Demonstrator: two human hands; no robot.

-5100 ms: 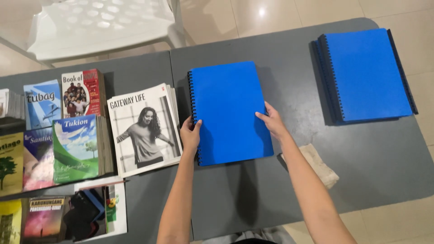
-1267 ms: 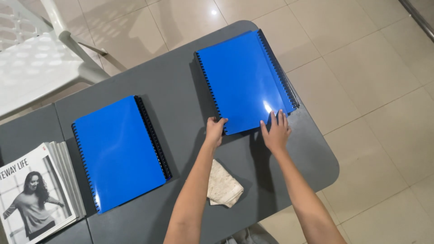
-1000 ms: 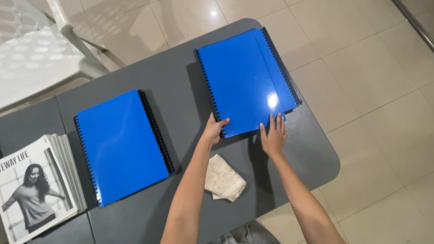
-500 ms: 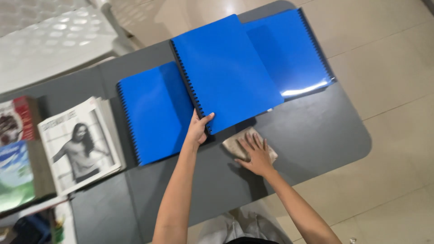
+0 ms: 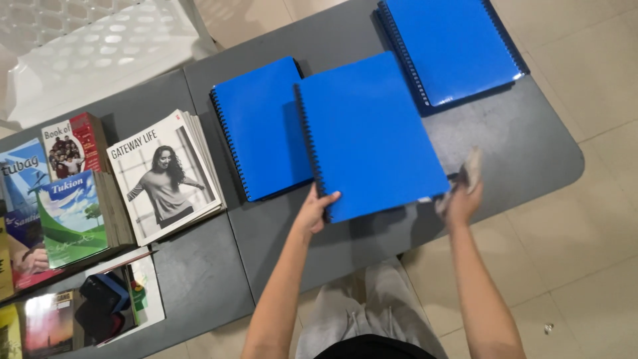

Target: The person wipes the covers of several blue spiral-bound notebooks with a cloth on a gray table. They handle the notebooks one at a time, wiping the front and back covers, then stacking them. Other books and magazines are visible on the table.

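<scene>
Grey table (image 5: 518, 159) under us, blue binders spread out.
We're pinching a spiral binder (image 5: 369, 136) at its 7 o'clock corner with our left hand (image 5: 316, 209); right hand (image 5: 460, 199) is closing around a cloth (image 5: 470, 169) at the binder's 4 o'clock.

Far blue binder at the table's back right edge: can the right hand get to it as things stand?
Probably, but not freely. The right hand grips a cloth, and the lifted blue binder held by the left hand overlaps the far blue binder. The grey table between is bare.
</scene>
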